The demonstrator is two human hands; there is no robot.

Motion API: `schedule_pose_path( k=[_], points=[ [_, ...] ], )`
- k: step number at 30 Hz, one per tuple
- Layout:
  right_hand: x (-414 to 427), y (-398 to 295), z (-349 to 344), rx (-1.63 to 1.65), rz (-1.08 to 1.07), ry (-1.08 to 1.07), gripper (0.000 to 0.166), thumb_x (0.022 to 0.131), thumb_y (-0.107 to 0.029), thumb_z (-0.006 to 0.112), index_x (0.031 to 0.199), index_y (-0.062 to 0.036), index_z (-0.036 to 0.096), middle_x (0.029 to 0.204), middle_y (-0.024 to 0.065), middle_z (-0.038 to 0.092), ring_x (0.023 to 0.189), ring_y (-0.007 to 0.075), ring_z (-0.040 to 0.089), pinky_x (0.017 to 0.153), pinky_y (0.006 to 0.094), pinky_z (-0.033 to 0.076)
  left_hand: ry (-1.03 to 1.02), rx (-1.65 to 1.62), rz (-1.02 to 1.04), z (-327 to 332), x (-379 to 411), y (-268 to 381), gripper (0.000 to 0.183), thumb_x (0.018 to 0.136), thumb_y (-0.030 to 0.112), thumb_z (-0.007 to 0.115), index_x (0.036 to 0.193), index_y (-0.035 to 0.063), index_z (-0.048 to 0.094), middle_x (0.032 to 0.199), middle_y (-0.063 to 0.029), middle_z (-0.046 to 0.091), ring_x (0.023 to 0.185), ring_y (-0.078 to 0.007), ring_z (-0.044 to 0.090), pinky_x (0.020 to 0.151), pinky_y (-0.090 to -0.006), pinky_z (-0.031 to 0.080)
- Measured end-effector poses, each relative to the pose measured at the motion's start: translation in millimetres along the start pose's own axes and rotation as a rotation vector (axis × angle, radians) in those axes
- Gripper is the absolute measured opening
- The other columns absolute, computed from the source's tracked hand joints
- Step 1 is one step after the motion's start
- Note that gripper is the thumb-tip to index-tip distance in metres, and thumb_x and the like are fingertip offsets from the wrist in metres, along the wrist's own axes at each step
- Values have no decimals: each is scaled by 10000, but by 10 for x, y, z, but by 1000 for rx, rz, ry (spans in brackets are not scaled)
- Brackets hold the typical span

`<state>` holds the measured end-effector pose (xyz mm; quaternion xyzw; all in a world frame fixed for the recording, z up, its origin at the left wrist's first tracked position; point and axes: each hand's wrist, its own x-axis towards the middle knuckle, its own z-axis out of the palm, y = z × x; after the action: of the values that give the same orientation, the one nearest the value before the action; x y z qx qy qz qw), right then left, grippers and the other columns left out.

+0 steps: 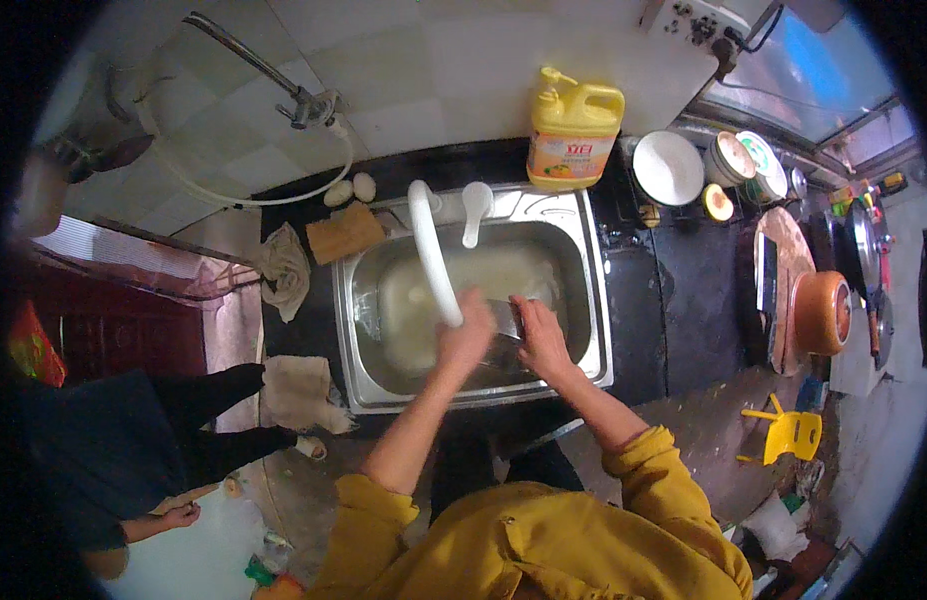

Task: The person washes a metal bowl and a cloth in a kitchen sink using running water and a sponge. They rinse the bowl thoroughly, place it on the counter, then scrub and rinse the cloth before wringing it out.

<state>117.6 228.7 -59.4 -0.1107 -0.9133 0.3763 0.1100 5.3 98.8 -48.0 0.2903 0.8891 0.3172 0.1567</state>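
Note:
Over a stainless steel sink (346, 330) holding cloudy water, my right hand (542, 341) grips the rim of a metal vessel (504, 319), thumb and fingers closed on its edge. My left hand (467, 330) is blurred beside the vessel's left side, under the end of a white curved faucet spout (433, 262); whether it holds anything is hidden. The faucet's white lever handle (476, 214) stands at the sink's back rim. Most of the vessel's body lies behind and between the hands, low in the basin.
Behind the sink stands a yellow detergent jug (572, 135). Bowls (667, 169) and an orange-brown pot (820, 313) are at the right. A sponge-like block (346, 232), cloths (285, 274) and two egg-shaped objects (339, 193) lie left. Another person (125, 442) stands at far left; a yellow chair (793, 436) is at lower right.

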Motion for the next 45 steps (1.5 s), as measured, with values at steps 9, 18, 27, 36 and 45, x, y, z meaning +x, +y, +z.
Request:
schedule_pose_path(
  k=[9, 18, 27, 36, 45],
  points=[
    [-62, 44, -186, -3, -37, -11, 708, 593, 119, 594, 1265, -60, 467, 1114, 191, 552, 1070, 391, 508, 909, 451, 413, -17, -460, -443, 331, 87, -848, 181, 785, 217, 616, 874, 60, 626, 840, -121, 672, 815, -274, 651, 732, -400, 493],
    [64, 193, -252, 261, 170, 131, 569, 656, 189, 492, 1155, -75, 562, 1028, 89, 573, 905, 205, 564, 764, 287, 459, 66, -495, -639, 49, -94, -879, 218, 861, 190, 533, 986, 50, 645, 914, -168, 661, 798, -313, 641, 711, -357, 488],
    [143, 237, 25, 282, 366, 271, 469, 713, 129, 548, 1144, -55, 576, 1011, 93, 614, 857, 199, 594, 801, 271, 462, 165, 60, 383, 128, -249, -305, 178, 886, 156, 530, 1002, 43, 606, 967, -188, 624, 838, -350, 608, 710, -396, 506],
    [24, 578, 309, 477, 490, 343, 544, 667, 181, 437, 1135, -57, 579, 963, 42, 621, 840, 148, 577, 797, 251, 450, -123, -454, 117, 1180, -705, -906, 210, 894, 225, 555, 1001, 48, 597, 960, -113, 623, 928, -254, 571, 858, -381, 451],
    [-106, 533, 284, 830, 709, 337, 375, 826, -25, 625, 1195, -56, 570, 963, 9, 628, 843, 100, 567, 750, 220, 442, 90, -424, -284, 623, 15, -179, 223, 902, 192, 487, 931, 10, 613, 907, -210, 635, 852, -336, 628, 722, -423, 474]
  ],
)
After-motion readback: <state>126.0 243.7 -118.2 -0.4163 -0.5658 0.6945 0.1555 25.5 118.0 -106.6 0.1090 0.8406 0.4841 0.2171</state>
